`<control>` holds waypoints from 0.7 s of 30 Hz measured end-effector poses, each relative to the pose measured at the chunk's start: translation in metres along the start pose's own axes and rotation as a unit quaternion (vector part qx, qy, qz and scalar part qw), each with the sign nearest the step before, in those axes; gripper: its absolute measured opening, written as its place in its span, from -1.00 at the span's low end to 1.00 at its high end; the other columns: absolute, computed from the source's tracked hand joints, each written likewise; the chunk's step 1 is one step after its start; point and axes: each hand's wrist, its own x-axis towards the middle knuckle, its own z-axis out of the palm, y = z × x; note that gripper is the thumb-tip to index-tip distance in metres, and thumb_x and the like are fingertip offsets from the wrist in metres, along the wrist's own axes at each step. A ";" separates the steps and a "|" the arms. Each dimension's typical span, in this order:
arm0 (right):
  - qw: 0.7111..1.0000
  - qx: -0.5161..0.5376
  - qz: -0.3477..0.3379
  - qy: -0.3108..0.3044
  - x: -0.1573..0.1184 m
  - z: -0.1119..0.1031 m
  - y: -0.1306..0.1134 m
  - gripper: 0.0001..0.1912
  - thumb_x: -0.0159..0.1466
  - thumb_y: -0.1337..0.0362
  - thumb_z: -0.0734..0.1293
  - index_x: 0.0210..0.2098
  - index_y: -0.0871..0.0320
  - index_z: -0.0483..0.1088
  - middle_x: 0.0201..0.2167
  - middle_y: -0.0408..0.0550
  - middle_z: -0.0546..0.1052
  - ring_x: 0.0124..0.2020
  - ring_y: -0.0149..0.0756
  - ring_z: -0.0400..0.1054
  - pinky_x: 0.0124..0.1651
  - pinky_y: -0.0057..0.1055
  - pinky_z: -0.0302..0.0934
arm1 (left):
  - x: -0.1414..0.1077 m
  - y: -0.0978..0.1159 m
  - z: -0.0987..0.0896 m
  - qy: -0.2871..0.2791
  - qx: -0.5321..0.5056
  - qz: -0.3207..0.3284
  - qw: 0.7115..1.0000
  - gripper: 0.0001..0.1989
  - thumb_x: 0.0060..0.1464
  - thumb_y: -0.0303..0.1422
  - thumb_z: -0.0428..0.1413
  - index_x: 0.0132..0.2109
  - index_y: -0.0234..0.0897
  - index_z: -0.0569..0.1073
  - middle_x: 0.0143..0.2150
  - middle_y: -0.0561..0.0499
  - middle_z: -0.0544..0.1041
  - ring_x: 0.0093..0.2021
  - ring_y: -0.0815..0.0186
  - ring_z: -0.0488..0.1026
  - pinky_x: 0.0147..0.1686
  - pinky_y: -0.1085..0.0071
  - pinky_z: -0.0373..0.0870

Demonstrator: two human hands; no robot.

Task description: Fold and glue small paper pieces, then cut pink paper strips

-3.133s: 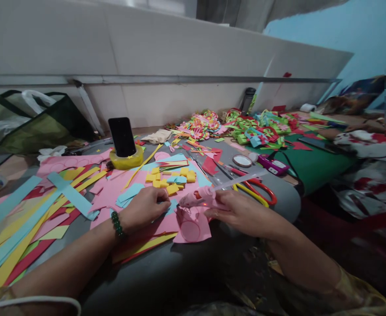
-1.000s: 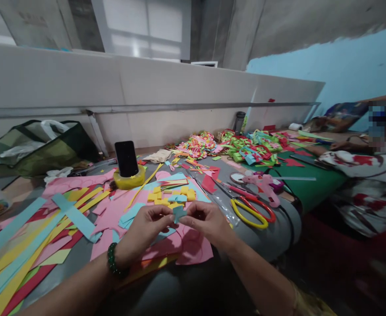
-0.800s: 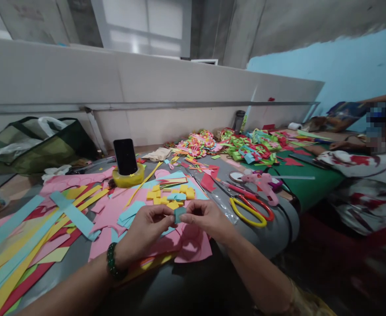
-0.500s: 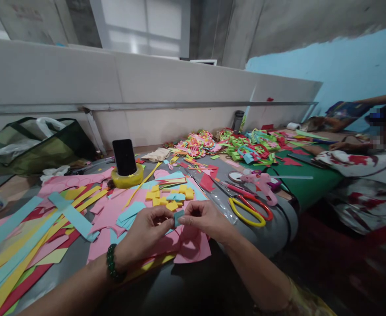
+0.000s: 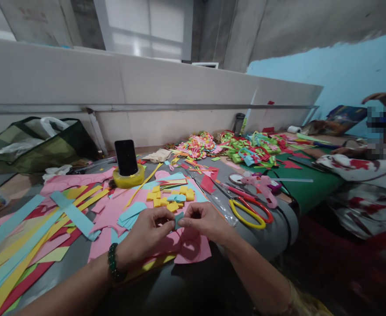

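A small blue piece of felt-like craft sheet [image 5: 178,219] is pinched between my two hands. My left hand [image 5: 149,229], with a green bead bracelet at its wrist, grips its left side between thumb and fingers. From the right, my right hand [image 5: 203,222] holds the other side the same way. Just beyond my fingers lie several folded yellow pieces [image 5: 160,199] and a folded blue one [image 5: 176,198]. Under my hands is a pink sheet [image 5: 193,250] with round outlines. Flat blue pieces [image 5: 131,214] lie left of my left hand.
Scissors [image 5: 248,214] with red and yellow handles and a pink glue gun [image 5: 261,186] lie right. A phone [image 5: 126,158] stands in a yellow tape roll [image 5: 128,177]. Coloured strips [image 5: 41,245] cover the left; finished bright pieces [image 5: 199,145] are heaped behind. A person's patterned sleeve [image 5: 347,164] is at right.
Both hands stay almost in place, and the blue piece is turned slightly between the fingers. At the right, the other person's raised hand has moved back from the dark blue item.
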 end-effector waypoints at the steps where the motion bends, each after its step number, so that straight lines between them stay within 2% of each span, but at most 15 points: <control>1: 1.000 -0.003 0.003 -0.001 0.000 0.000 0.000 -0.66 -0.05 0.10 0.47 -0.61 0.22 0.33 -0.66 -0.23 0.31 -0.59 -0.50 0.09 -0.54 -0.51 -0.04 | 0.000 0.000 0.000 0.001 0.000 0.000 1.000 -0.84 -0.02 -0.30 0.11 -0.41 -0.31 0.50 -0.46 0.02 0.50 -0.42 0.33 0.35 -0.41 0.47 0.25; 4: 1.000 -0.015 0.002 0.000 -0.001 0.001 -0.001 -0.68 -0.02 0.12 0.46 -0.59 0.21 0.31 -0.66 -0.25 0.28 -0.58 -0.50 0.09 -0.54 -0.51 -0.04 | -0.001 0.001 0.000 0.001 0.000 0.001 1.000 -0.82 -0.02 -0.29 0.11 -0.42 -0.30 0.51 -0.46 0.02 0.50 -0.42 0.33 0.35 -0.42 0.47 0.24; 7: 0.999 -0.018 -0.035 0.023 -0.002 0.002 -0.003 -0.72 -0.04 0.20 0.47 -0.45 0.18 0.32 -0.51 -0.22 0.35 -0.52 -0.48 0.15 -0.49 -0.52 0.05 | -0.002 0.000 0.000 -0.012 -0.008 -0.004 1.000 -0.80 -0.01 -0.26 0.10 -0.42 -0.30 0.51 -0.46 0.03 0.50 -0.43 0.34 0.36 -0.42 0.48 0.23; 9: 0.998 0.003 -0.053 0.025 -0.003 0.003 -0.005 -0.68 -0.04 0.25 0.47 -0.35 0.17 0.31 -0.41 -0.19 0.39 -0.46 -0.46 0.21 -0.43 -0.51 0.13 | -0.002 0.000 0.000 -0.028 -0.014 -0.012 0.999 -0.79 0.00 -0.25 0.10 -0.42 -0.31 0.50 -0.47 0.03 0.49 -0.44 0.34 0.36 -0.43 0.48 0.24; 12: 0.997 0.055 -0.041 0.018 -0.003 0.005 -0.008 -0.67 -0.03 0.26 0.44 -0.32 0.16 0.26 -0.43 -0.18 0.40 -0.44 -0.43 0.26 -0.37 -0.46 0.19 | -0.002 0.001 0.000 -0.042 -0.023 -0.027 0.998 -0.81 0.00 -0.27 0.11 -0.41 -0.31 0.50 -0.46 0.02 0.50 -0.44 0.35 0.36 -0.42 0.47 0.24; 18: 0.996 0.068 -0.053 0.040 -0.005 0.010 -0.005 -0.71 0.03 0.29 0.41 -0.31 0.16 0.25 -0.46 -0.21 0.35 -0.49 -0.48 0.22 -0.42 -0.50 0.13 | -0.002 0.004 0.001 -0.065 -0.102 -0.071 0.990 -0.82 -0.02 -0.26 0.12 -0.39 -0.30 0.41 -0.46 0.07 0.41 -0.47 0.39 0.33 -0.46 0.48 0.24; 21: 0.996 0.025 -0.072 0.035 -0.005 0.011 -0.003 -0.63 0.10 0.23 0.39 -0.12 0.15 0.28 -0.33 -0.16 0.36 -0.54 -0.53 0.14 -0.49 -0.54 0.07 | -0.002 0.005 0.000 -0.047 -0.090 -0.048 0.994 -0.82 -0.06 -0.28 0.15 -0.45 -0.30 0.38 -0.49 0.10 0.35 -0.50 0.45 0.22 -0.51 0.52 0.15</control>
